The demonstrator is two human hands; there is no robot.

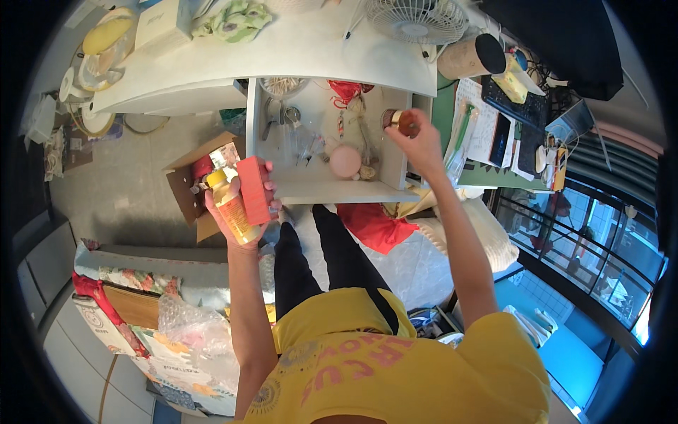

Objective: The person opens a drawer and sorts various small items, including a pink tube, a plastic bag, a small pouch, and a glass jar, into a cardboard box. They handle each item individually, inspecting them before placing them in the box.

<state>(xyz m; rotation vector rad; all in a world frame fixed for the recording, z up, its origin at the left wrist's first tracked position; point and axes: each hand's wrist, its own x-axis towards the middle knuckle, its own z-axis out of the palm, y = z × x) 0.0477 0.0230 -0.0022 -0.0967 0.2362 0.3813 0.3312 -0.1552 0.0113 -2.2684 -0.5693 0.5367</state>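
the left hand (244, 212) grips an orange bottle (232, 205) and red box (253, 191) below the shelf (332, 187); the right hand (421, 145) pinches a brown jar (400, 121) inside it, near a pink ball (345, 161).

Both hands raised, left (236, 205) gripping, right (420, 145) pinching

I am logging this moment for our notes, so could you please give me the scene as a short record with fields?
Left hand: holds a yellow-orange bottle and a red box together, raised in front of the shelf.
Right hand: grips a small brown jar with a gold band at the shelf's right side.
Shelf: white, open, under a white desk top; holds a pink round object and small clutter.
Nearby: open cardboard box on the floor, white fan on the desk.
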